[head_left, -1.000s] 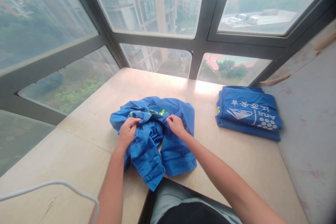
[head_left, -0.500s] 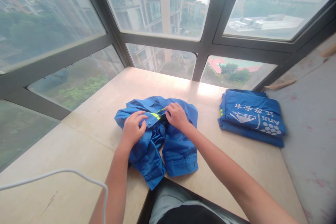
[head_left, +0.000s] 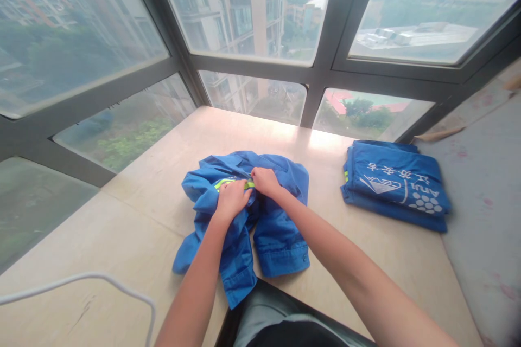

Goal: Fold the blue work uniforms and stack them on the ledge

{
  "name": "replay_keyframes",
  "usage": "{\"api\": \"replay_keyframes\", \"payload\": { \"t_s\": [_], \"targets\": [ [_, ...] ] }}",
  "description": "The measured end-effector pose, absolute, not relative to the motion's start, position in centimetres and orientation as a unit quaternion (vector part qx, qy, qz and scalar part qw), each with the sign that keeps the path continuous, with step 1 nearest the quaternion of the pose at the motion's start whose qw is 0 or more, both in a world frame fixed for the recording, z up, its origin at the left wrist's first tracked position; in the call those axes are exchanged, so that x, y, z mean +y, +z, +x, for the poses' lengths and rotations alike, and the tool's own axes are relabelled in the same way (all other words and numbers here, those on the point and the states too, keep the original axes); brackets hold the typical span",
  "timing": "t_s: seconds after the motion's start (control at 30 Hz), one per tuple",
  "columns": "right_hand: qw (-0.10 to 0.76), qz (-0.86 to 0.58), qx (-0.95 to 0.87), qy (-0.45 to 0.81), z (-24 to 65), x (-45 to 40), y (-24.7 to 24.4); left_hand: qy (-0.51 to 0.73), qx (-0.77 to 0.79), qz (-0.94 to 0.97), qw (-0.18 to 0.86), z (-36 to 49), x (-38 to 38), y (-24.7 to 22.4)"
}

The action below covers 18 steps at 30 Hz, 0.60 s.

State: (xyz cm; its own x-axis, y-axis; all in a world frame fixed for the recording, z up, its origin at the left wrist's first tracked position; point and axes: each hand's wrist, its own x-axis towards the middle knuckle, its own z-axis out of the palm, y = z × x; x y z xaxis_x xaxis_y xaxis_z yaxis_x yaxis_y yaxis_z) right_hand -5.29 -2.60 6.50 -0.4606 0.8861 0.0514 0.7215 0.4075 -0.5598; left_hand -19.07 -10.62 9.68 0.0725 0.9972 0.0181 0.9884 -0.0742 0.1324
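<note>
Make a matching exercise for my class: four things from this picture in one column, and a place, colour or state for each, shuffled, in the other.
Things
1. Crumpled work jacket
2. Clothing with white lettering
3. Cable
4. Window frame

Descriptions
A. white, at lower left
B. folded, near the wall
C. dark grey
D. under the left hand and right hand

Pairs: 1-D, 2-B, 3-A, 4-C

Pale worktop (head_left: 138, 244), faint dark scratch (head_left: 81, 313) near left; crumpled blue garment (head_left: 240, 252) around mid-surface; folded blue stack (head_left: 394, 184) well apart, right edge
</note>
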Motion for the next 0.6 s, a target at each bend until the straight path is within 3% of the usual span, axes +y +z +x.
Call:
{"api": "replay_keyframes", "payload": {
  "t_s": [0.13, 0.3, 0.6],
  "targets": [
    [0.245, -0.479, -0.779, 0.323, -5.6, -2.3, 6.3, 0.149, 0.722, 0.675, 0.024, -18.3, -10.4, 8.7],
    [0.309, -0.461, -0.742, 0.376, -5.4, -2.5, 6.1, 0.229, 0.71, 0.66, 0.088, -19.1, -9.9, 7.8],
    [0.322, -0.427, -0.76, 0.37, -5.7, -4.0, 7.0, 0.278, 0.759, 0.579, 0.111, -20.1, -9.8, 7.4]
  ]
}}
